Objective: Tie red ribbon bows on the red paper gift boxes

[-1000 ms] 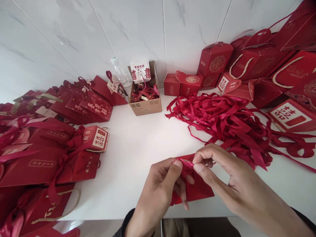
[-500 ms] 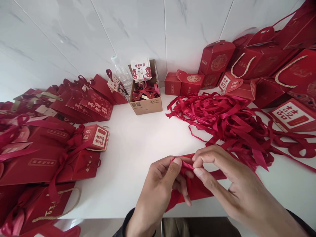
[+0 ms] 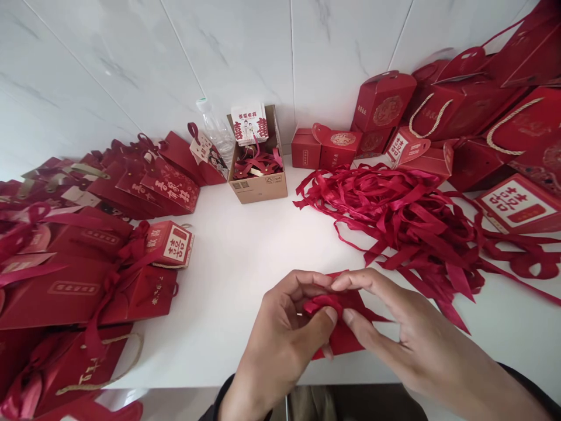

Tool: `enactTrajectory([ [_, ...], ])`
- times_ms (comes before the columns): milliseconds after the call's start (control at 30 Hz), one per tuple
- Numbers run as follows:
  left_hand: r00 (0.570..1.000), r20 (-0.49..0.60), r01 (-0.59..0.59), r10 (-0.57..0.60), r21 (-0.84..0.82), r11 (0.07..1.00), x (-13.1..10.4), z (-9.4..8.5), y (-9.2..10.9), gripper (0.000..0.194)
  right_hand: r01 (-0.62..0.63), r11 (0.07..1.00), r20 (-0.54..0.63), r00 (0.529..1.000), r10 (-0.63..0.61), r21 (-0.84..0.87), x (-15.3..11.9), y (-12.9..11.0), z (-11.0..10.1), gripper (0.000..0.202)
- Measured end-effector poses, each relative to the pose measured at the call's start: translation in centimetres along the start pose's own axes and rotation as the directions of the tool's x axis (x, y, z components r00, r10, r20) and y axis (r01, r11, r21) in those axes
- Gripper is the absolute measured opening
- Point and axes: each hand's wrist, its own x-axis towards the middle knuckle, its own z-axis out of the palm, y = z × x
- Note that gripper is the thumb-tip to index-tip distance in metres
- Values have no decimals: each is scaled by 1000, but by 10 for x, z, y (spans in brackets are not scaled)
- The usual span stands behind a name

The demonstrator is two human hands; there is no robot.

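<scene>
A red ribbon (image 3: 323, 302) is bunched up between my two hands at the front of the white table. My left hand (image 3: 284, 336) pinches it with the thumb on top and the fingers curled behind. From the other side, my right hand (image 3: 401, 330) presses its thumb against the same ribbon, and its fingertips meet those of my left hand. Under both hands is a red paper box or bag (image 3: 348, 339), largely covered by them. A ribbon end points out to the right beneath my right fingers.
A large heap of loose red ribbons (image 3: 394, 204) lies to the right. Red gift boxes (image 3: 385, 108) stand behind it, and more boxes with bows (image 3: 83, 286) fill the left side. A cardboard box (image 3: 258, 188) and a clear bottle (image 3: 214, 131) stand by the tiled wall.
My hands have drawn closer together, with fingertips now meeting. The ribbon, stretched between them before, is gathered into a small bunch under my thumbs.
</scene>
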Motion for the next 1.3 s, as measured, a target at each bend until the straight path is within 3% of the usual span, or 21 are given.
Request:
enactTrajectory([
  [133,997,-50,-53,63,175,983,-3,0,-1,23,-53,997,-11,999,53,55,2,4,3,18],
  [267,973,-111,-128,204,475,870,-6,2,-4,27,-95,988,-3,995,96,118,4,4,4,13],
  [433,838,-69,-293,542,781,552,-5,10,-15,35,-149,960,60,989,138,238,5,0,3,9],
  [500,788,-35,-330,615,819,469,-3,12,-20,37,-158,948,74,987,143,277,5,-2,3,9],
  [600,735,-18,-365,678,831,419,-3,12,-24,36,-195,927,107,980,169,320,5,-2,2,15],
  [733,687,12,-386,726,853,351,-6,10,-28,39,-288,886,156,956,247,363,7,-2,1,32],
  [900,620,29,-335,784,914,231,-10,6,-32,47,-281,909,178,955,235,309,11,-6,-2,28],
  [967,618,16,-310,786,924,225,-10,4,-32,46,-274,921,163,958,236,277,11,-7,-3,27],
  [1167,727,17,-352,686,868,351,-13,-2,-28,49,-246,944,131,966,222,218,9,-5,-5,27],
  [1300,700,11,-392,714,841,372,-16,-3,-29,44,-278,935,152,957,248,221,9,-3,-6,29],
])
